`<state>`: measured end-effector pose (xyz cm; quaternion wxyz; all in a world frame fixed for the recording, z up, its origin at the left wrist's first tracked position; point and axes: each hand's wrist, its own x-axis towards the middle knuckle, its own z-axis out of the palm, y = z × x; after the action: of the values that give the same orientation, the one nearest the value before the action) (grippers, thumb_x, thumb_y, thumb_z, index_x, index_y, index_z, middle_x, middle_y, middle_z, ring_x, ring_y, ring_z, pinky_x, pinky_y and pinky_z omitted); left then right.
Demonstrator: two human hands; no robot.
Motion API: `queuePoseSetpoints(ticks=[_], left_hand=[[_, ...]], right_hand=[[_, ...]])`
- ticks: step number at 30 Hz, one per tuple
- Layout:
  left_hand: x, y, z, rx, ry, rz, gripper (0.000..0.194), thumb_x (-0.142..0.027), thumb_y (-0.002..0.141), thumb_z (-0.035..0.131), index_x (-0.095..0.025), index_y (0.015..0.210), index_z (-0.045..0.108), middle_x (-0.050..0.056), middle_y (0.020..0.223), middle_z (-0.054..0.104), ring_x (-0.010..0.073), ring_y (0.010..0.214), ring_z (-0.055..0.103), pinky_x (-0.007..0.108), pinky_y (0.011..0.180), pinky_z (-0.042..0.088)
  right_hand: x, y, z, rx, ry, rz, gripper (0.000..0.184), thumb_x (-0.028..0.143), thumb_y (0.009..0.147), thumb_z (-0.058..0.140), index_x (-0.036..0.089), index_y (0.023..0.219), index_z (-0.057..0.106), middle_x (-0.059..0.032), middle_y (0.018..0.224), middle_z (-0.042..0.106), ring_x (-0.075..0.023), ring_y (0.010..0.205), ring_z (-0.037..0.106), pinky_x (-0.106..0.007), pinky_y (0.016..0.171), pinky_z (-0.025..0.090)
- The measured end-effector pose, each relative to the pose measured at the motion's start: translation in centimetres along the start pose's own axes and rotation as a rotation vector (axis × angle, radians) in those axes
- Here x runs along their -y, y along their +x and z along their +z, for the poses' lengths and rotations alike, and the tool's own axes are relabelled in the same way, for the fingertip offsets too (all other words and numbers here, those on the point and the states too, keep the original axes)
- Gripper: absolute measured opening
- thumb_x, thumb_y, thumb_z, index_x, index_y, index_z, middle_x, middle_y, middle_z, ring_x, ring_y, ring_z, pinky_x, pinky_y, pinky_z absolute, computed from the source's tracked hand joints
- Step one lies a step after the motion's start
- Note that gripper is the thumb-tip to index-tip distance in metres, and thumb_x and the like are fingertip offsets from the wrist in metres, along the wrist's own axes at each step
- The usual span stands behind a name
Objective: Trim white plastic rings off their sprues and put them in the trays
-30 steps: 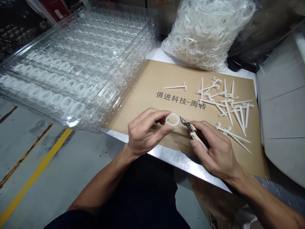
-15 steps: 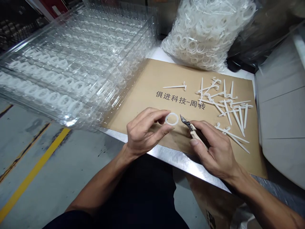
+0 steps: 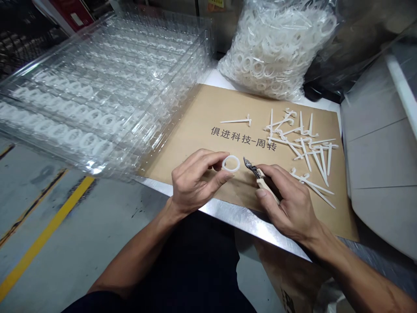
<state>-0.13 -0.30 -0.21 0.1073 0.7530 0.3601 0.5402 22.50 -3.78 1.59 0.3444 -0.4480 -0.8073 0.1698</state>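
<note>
Between thumb and fingers, my left hand (image 3: 198, 178) pinches a white plastic ring (image 3: 238, 164) by its left side, above the cardboard sheet (image 3: 182, 143). My right hand (image 3: 286, 200) is closed around the pale handles of a pair of nippers (image 3: 265, 187). The metal jaws point at the ring from the right, a small gap apart from it. Beyond my right hand, several white plastic sprue pieces (image 3: 321, 152) lie in a loose heap on the cardboard. One more sprue piece (image 3: 235, 121) lies by itself to the left of the heap.
At the left stands a stack of clear plastic trays (image 3: 137, 161) holding rows of white rings. A clear bag (image 3: 270, 65) full of white rings is at the back. A grey panel (image 3: 381, 174) borders the right side. The metal table edge (image 3: 234, 221) runs in front of me.
The view has shifted slightly, so things on the table appear a little farther left. My hands keep the same grips, and the ring and nippers stay apart.
</note>
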Motion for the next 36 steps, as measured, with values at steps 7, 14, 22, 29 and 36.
queuePoseSetpoints(ticks=[7,14,22,29,36], left_hand=[[0.2,0.0,0.1,-0.002,-0.03,-0.026,0.026,-0.026,0.091,0.079,-0.016,0.114,0.073,0.006,0.092,0.075,0.0128,0.079,0.067,0.025,0.074,0.058],[0.3,0.1,0.3,-0.066,-0.252,-0.171,0.023,-0.026,0.091,0.077,-0.015,0.11,0.074,0.006,0.091,0.077,0.0116,0.075,0.069,0.022,0.07,0.058],[-3.0,0.0,-6.4,0.033,-0.422,-0.304,0.026,-0.021,0.089,0.077,-0.016,0.114,0.078,0.009,0.093,0.077,0.0132,0.077,0.069,0.024,0.072,0.059],[-0.8,4.7,-18.4,0.087,0.045,-0.197,0.029,-0.019,0.093,0.071,-0.022,0.122,0.077,0.007,0.1,0.076,0.0153,0.087,0.069,0.029,0.077,0.054],[9.7,10.7,-23.7,0.385,0.628,-0.139,0.03,-0.019,0.093,0.061,-0.017,0.118,0.077,0.006,0.096,0.075,0.0168,0.083,0.067,0.03,0.08,0.05]], right_hand=[[-0.5,-0.2,0.1,-0.001,-0.037,-0.028,0.027,0.022,0.1,0.053,0.011,0.124,0.06,-0.0146,0.102,0.071,-0.0248,0.088,0.069,-0.036,0.079,0.054],[-2.4,-1.1,0.3,-0.013,-0.171,-0.093,0.03,0.027,0.103,0.053,0.016,0.13,0.057,-0.0137,0.113,0.072,-0.0271,0.099,0.071,-0.035,0.084,0.052],[-3.9,-1.3,1.0,-0.034,-0.279,-0.109,0.035,0.043,0.106,0.047,0.018,0.128,0.058,-0.0124,0.116,0.073,-0.0305,0.103,0.073,-0.038,0.089,0.053],[-3.8,-1.0,1.2,-0.03,-0.282,-0.108,0.035,0.046,0.105,0.045,0.02,0.126,0.057,-0.0124,0.114,0.074,-0.0303,0.102,0.075,-0.04,0.086,0.057],[-4.3,-1.1,1.4,-0.029,-0.291,-0.08,0.038,0.049,0.105,0.044,0.02,0.126,0.058,-0.0127,0.115,0.075,-0.0317,0.103,0.075,-0.043,0.085,0.059]])
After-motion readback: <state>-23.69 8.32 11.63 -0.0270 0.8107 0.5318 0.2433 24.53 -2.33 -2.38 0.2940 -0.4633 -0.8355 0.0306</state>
